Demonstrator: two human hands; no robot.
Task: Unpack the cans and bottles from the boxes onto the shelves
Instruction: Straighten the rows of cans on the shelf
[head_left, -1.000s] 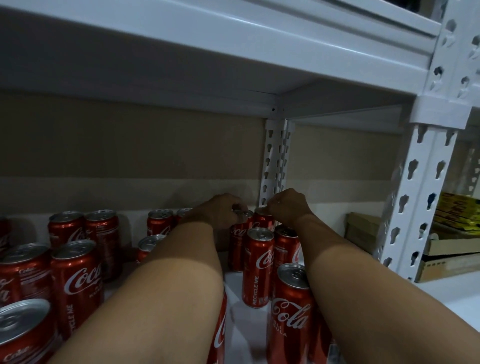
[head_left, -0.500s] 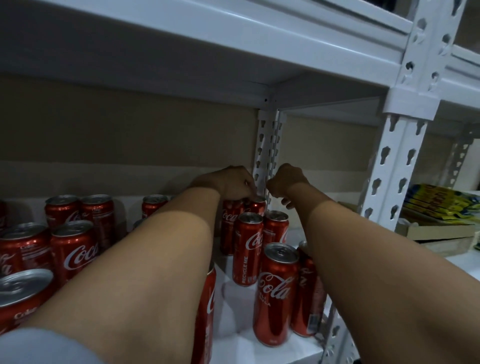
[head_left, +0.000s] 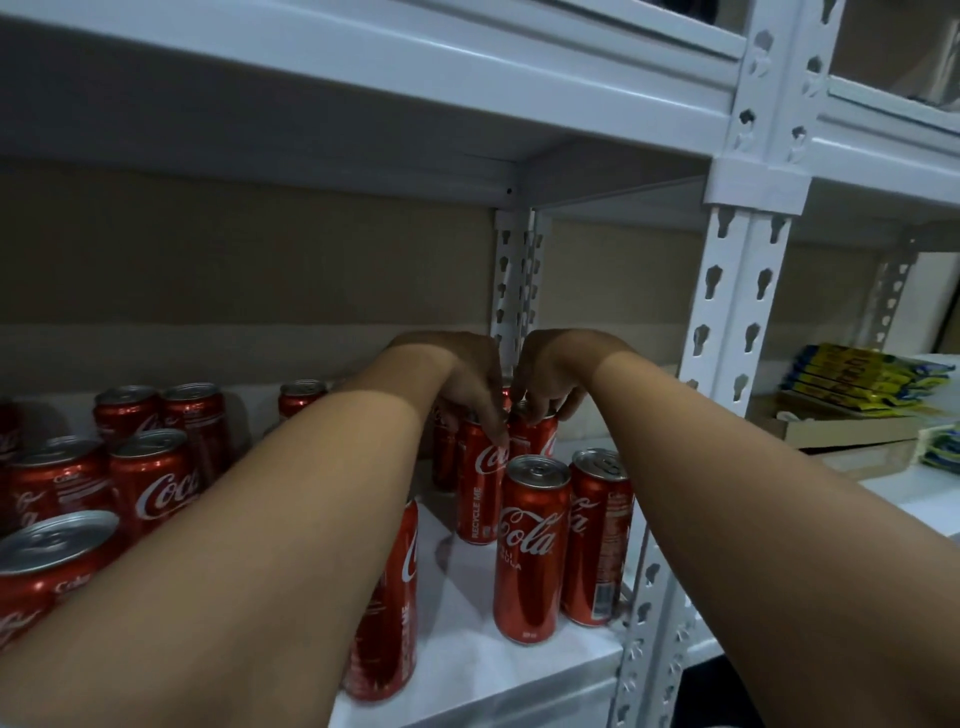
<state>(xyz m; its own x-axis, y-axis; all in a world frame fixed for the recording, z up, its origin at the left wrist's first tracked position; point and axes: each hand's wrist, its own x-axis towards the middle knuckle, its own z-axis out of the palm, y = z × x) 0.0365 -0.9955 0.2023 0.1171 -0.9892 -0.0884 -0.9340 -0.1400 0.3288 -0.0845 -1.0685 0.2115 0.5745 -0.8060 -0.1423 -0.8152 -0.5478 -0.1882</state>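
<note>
Deep on the white metal shelf (head_left: 467, 644), two tall slim red aluminium cola cans (head_left: 480, 483) are pinched at their rims: one by the left hand (head_left: 467, 379), one by the right hand (head_left: 545, 384). Full cans are judged heavy, rigid, smooth-sided; rims offer grip.

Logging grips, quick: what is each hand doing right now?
Left hand: fingers curled on a tall can top.
Right hand: gripping the neighbouring can top.
</note>
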